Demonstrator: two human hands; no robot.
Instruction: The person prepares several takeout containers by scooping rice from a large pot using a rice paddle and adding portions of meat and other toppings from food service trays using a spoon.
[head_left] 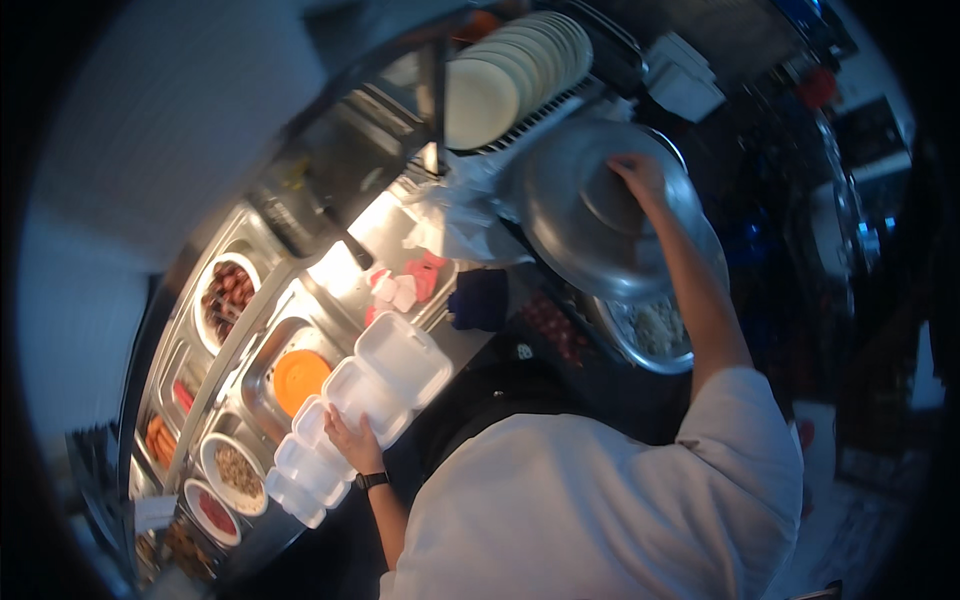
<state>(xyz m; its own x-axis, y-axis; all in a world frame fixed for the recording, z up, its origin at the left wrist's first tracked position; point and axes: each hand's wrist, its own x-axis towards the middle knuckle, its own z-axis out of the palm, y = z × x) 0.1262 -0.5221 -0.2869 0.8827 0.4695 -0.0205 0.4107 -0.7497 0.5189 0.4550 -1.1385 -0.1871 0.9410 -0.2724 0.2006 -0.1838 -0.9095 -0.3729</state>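
Note:
My right hand [640, 180] grips the top of a large round metal lid [570, 215]. The lid is tilted and lifted partly off a wide metal pot. White rice [655, 328] shows inside the pot [625, 352] below the lid's near edge. At the counter's front edge, my left hand [355, 442] has its fingers over the rim of open white takeaway containers [405, 355]. Several of these containers lie in a row, lids up, and their compartments look bare. My left thumb is hard to make out.
Left stands a steel counter with an orange round lid [301, 380], a bowl of dark red pieces [228, 300], a bowl of chopped food [236, 470] and a red-filled bowl [213, 513]. Plates [482, 100] stand racked behind. A crumpled plastic bag [475, 205] and dark cloth [480, 300] lie nearby.

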